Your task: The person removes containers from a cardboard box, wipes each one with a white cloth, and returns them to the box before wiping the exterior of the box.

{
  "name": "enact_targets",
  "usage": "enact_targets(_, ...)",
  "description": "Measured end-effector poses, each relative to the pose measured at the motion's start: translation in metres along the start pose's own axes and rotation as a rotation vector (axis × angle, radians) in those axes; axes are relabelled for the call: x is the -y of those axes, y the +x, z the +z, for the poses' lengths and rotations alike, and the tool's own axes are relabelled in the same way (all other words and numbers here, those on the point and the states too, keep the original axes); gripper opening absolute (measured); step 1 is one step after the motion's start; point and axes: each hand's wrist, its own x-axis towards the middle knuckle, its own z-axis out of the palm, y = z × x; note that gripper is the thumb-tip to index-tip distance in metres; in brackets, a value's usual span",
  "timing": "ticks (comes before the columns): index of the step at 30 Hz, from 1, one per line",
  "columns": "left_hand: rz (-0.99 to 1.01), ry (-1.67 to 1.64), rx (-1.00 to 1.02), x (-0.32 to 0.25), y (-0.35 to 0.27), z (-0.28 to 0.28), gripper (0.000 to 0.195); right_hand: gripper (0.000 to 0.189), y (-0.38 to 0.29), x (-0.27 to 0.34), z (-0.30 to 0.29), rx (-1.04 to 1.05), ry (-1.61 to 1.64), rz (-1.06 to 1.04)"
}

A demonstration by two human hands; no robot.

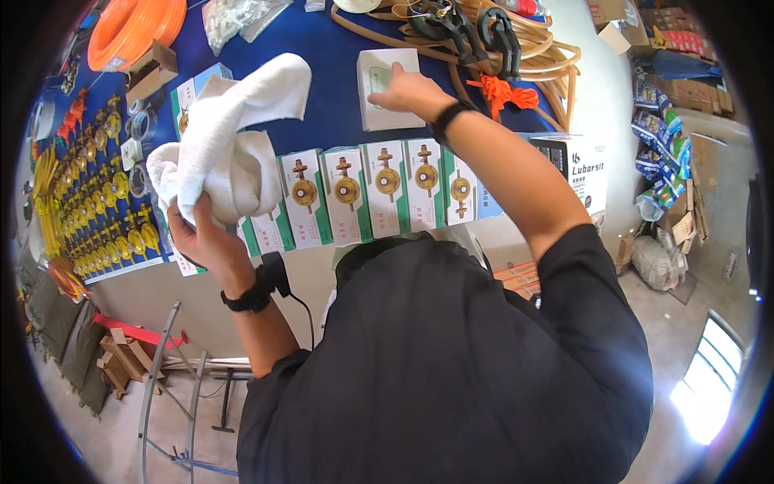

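My left hand (211, 245) grips a bunched white towel (221, 142) from below, and one folded end sticks up to the right. It is over the left part of the blue-topped table (326, 78). Farther off, my right hand (414, 94) reaches over a white box (394, 123), thumb and a finger at a pale green rounded panel (380, 80) on its top. I cannot tell whether that panel is a separate flat item or print. Along the near edge runs a row of cartons (387, 189) picturing brass gas regulators. The towel partly covers the leftmost ones.
Yellow regulators (109, 199) and tape rolls (139, 180) lie at the left. An orange hose coil (138, 30) stands behind. Tan hose (547, 54) with black clamps (499, 42) fills the back right. A Luborsit carton (586, 181) stands at the right edge. A metal ladder frame (158, 375) is below.
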Motion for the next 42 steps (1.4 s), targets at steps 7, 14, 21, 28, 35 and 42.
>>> enact_targets(7,-0.061,0.01,0.065,0.01,-0.019,-0.058,0.02,0.146,0.034,0.054,0.028,-0.044,-0.117,0.446)
enact_targets(14,-0.055,-0.002,0.116,0.01,-0.024,-0.083,0.023,0.138,0.041,0.033,0.038,-0.145,0.006,0.413)
enact_targets(21,0.054,-0.013,0.137,0.0,-0.008,-0.073,0.021,0.128,-0.005,0.018,0.004,-0.41,-0.178,0.091)
enact_targets(28,0.123,-0.061,0.131,-0.033,-0.001,-0.024,0.034,0.125,-0.095,-0.01,-0.055,-0.693,-0.143,-0.65)
enact_targets(35,0.286,-0.016,0.309,-0.064,-0.042,0.021,0.032,0.131,-0.202,-0.05,-0.02,-0.394,-0.242,-0.724)
enact_targets(42,0.473,0.157,0.208,-0.059,-0.117,0.048,0.026,0.124,-0.225,-0.117,0.023,-0.398,-0.192,-0.802)
